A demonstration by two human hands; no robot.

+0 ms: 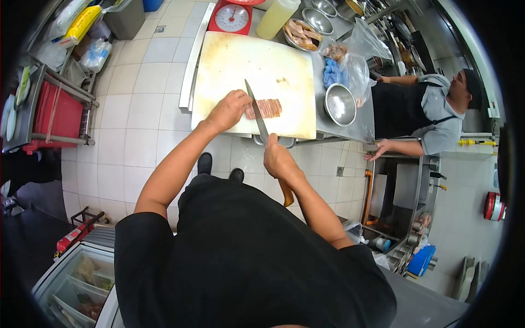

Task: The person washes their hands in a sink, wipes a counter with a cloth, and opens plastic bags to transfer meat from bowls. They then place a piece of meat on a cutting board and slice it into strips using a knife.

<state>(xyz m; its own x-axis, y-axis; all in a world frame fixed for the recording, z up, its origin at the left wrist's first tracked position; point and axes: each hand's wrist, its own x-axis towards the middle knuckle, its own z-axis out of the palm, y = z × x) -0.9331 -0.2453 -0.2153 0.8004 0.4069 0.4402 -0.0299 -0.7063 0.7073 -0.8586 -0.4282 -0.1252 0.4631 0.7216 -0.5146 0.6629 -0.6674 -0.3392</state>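
Note:
A long kitchen knife (255, 108) is gripped at its handle by my right hand (280, 159), with the blade pointing away from me. The blade crosses the left part of a piece of pinkish-brown meat (269, 108), which is cut into thin strips side by side. My left hand (228, 111) has its fingers curled at the meat's left end, close beside the blade; the fingertips are partly hidden. Both lie over a large, stained white cutting board (251, 65).
Behind the board are a red dial scale (231, 19), a bottle of yellowish liquid (277, 19) and a bowl of meat pieces (302, 35). A steel bowl (340, 105) and blue cloth (331, 73) sit to the right. A co-worker (437, 106) stands beyond the table's right end.

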